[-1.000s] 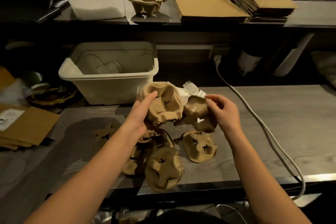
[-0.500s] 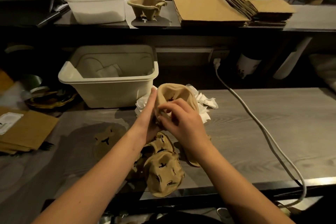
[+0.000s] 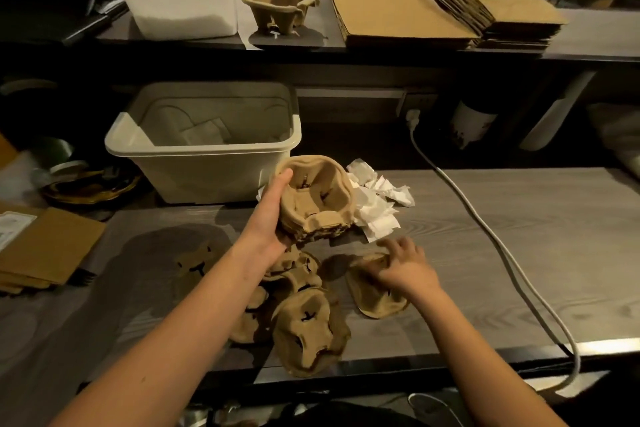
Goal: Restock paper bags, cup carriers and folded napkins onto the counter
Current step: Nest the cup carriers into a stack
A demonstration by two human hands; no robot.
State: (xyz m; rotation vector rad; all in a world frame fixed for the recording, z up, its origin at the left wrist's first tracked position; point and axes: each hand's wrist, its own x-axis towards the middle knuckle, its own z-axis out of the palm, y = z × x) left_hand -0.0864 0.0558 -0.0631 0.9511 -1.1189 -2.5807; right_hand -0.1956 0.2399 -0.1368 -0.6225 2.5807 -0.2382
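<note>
Stack of cup carriers (image 3: 317, 201) in left hand (image 3: 268, 218), fingers wrapped round its side, above table (image 3: 502, 236), beside crumpled napkins (image 3: 375, 210). Right hand (image 3: 403, 270) on loose carrier (image 3: 375, 300) flat on table, fingers bent, grip unclear.

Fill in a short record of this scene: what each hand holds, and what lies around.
Left hand: grips a nested stack of brown moulded-pulp cup carriers
Right hand: touches a loose brown pulp carrier on the grey wood-grain worktop; grip unclear
Behind stack: crumpled white paper napkins, beige plastic bin
Upper counter: one upright pulp carrier, flat brown paper bags
</note>
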